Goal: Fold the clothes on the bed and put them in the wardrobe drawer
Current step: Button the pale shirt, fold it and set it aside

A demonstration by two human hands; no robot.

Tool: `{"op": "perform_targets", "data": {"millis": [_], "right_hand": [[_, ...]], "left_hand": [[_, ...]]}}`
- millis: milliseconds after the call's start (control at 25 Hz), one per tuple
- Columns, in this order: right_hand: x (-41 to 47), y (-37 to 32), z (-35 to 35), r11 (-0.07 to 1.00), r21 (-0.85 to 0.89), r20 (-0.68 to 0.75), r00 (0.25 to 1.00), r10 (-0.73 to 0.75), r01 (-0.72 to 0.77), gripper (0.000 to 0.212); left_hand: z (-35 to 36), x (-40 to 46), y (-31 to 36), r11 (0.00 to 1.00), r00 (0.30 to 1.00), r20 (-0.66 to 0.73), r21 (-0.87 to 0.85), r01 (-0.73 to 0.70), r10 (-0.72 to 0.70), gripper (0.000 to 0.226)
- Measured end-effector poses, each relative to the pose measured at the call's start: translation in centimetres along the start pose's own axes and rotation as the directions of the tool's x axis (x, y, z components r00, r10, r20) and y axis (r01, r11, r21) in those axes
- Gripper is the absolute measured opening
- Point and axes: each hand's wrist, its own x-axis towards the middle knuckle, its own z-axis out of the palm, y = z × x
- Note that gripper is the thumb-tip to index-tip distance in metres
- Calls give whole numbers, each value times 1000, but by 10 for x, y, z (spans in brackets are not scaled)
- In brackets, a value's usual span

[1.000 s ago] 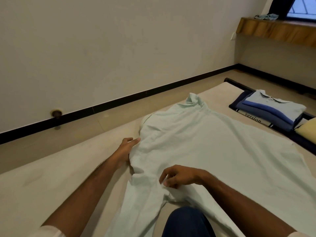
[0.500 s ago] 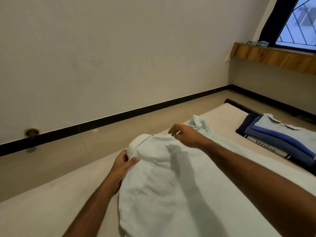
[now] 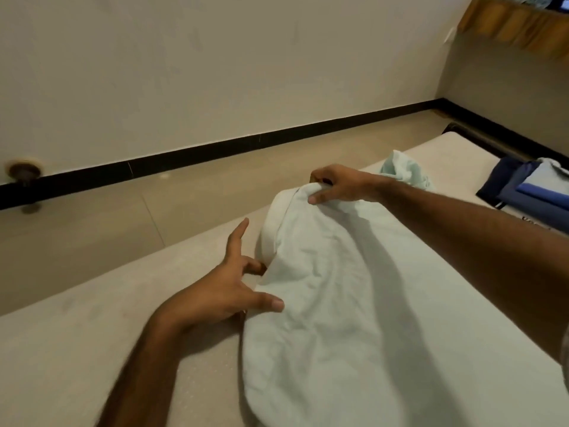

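Note:
A pale mint shirt (image 3: 332, 303) lies spread on the beige bed (image 3: 77, 359). My right hand (image 3: 338, 186) reaches across and grips the shirt's far left edge, thumb on top and fingers curled under the cloth. My left hand (image 3: 228, 291) lies beside the shirt's left edge with fingers spread; its thumb touches the cloth and two fingertips are tucked under the edge. The shirt's collar (image 3: 403, 169) bunches up beyond my right wrist.
A stack of folded blue and navy clothes (image 3: 529, 192) sits at the bed's far right. Tiled floor (image 3: 123, 217) runs between the bed and the white wall with a black skirting. A wooden ledge (image 3: 511, 29) is at the top right.
My right hand moved left to the shirt's far edge and took hold of it. My left hand let go of the edge and opened out beside it.

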Motion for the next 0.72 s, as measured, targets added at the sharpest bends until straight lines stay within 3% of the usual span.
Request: {"op": "perform_targets", "data": {"millis": [120, 240, 320, 400, 440, 560, 640, 720], "right_hand": [[-6, 7, 5, 982, 170, -202, 978, -49, 84, 10], [-14, 25, 0, 995, 89, -284, 958, -28, 55, 25], [-28, 50, -10, 997, -67, -365, 931, 20, -48, 33], [-54, 90, -15, 979, -137, -447, 891, 76, -152, 32], [-70, 112, -11, 969, -155, -431, 896, 109, -193, 33], [-97, 156, 29, 940, -260, -274, 950, 147, -220, 53], [-96, 166, 51, 947, -227, -338, 930, 141, -226, 60], [-93, 165, 60, 956, -191, -411, 903, 128, -223, 56]], "left_hand": [[-5, -6, 1, 994, 996, -69, 98, -42, 49, 119], [-4, -5, -3, 907, 939, -306, 422, -11, 154, 93], [2, 0, -3, 739, 778, -480, 673, 31, 406, 62], [21, 3, 9, 593, 595, -430, 799, -100, 679, 39], [36, 4, 16, 522, 551, -348, 830, -195, 758, 37], [87, 26, 35, 359, 563, -74, 836, -415, 823, 36], [107, 79, 56, 223, 610, 71, 892, -393, 789, 40], [122, 140, 77, 183, 708, 92, 935, -303, 700, 51]]}}
